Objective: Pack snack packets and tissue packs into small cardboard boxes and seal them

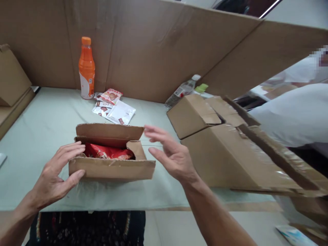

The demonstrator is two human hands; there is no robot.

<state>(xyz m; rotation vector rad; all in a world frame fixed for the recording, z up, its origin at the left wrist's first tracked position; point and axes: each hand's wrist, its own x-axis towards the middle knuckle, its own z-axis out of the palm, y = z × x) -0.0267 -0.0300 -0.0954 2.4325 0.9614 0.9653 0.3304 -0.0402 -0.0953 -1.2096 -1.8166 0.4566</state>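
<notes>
A small cardboard box (112, 169) sits on the table with its top flaps raised at the front and back. Inside it lies a shiny red packet (107, 151), partly hidden by the walls. My left hand (60, 167) grips the box's left end, fingers over the end flap and thumb against the front flap. Just off the right end, my right hand (170, 153) is open, slightly blurred, with fingers apart and nothing in it.
Behind the box lie several small sachets (120, 112) and an orange bottle (87, 70) stands upright. A clear bottle (181, 90) leans near larger cardboard boxes (225, 157) at the right. A tall cardboard panel (143, 51) borders the table's back. A white-clothed person is at far right.
</notes>
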